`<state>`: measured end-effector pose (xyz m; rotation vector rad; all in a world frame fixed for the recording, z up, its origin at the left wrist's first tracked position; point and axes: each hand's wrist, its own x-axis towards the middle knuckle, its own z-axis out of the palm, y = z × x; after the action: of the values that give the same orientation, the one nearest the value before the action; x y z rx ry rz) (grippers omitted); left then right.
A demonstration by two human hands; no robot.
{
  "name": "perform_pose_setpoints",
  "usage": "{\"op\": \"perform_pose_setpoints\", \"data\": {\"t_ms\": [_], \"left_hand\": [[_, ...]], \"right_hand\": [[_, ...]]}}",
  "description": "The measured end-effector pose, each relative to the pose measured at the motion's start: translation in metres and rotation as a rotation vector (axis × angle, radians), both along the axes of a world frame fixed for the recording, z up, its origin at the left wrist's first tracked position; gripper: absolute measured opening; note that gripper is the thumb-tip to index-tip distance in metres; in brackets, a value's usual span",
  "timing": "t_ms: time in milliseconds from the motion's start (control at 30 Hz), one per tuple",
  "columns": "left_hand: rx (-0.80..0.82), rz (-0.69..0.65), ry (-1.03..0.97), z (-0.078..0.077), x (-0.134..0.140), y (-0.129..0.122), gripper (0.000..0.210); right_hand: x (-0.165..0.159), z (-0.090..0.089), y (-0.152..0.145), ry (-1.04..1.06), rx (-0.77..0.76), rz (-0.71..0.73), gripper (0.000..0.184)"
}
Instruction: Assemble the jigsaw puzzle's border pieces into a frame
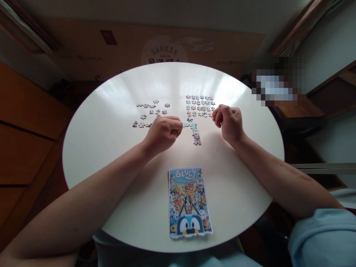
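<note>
My left hand [166, 130] is closed above the table's middle, its knuckles beside a joined strip of jigsaw pieces [196, 135] that bends into a corner. Whatever may be inside those fingers is hidden. My right hand [229, 121] has its fingers curled and pressed together, at the right edge of a block of loose puzzle pieces [198, 105] laid in rows. I cannot make out whether it holds a piece. More scattered puzzle pieces [151, 111] lie behind and left of my left hand, partly covered by it.
A printed Bluey picture sheet [189, 202] with a torn lower edge lies near the front of the oval white table [91, 148]. Behind the table stands a large cardboard panel [125, 48]. An orange-brown cabinet [25, 137] is at the left.
</note>
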<state>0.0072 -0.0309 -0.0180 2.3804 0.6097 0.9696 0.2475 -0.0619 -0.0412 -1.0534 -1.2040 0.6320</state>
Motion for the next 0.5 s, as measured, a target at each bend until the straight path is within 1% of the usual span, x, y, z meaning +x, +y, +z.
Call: {"op": "perform_pose_setpoints", "data": {"t_ms": [133,233,333,400,500], "left_hand": [[0.034,-0.011,-0.047,-0.004,0.001,0.003,0.025],[0.098,0.051,-0.108,-0.006,0.001,0.004,0.027],[0.18,0.191,-0.174,0.003,-0.006,0.005,0.028],[0.227,0.318,-0.238,0.014,-0.016,0.01,0.028],[0.3,0.541,-0.371,0.032,-0.04,0.023,0.025]], "right_hand": [[0.0,0.0,0.0,0.0,-0.023,-0.013,0.063],[-0.003,0.002,-0.002,0.01,-0.038,-0.026,0.061],[-0.005,0.002,-0.006,0.044,-0.05,-0.033,0.056],[-0.006,0.001,-0.008,0.059,-0.091,-0.028,0.054],[-0.006,-0.003,-0.011,0.071,-0.116,0.015,0.052]]}}
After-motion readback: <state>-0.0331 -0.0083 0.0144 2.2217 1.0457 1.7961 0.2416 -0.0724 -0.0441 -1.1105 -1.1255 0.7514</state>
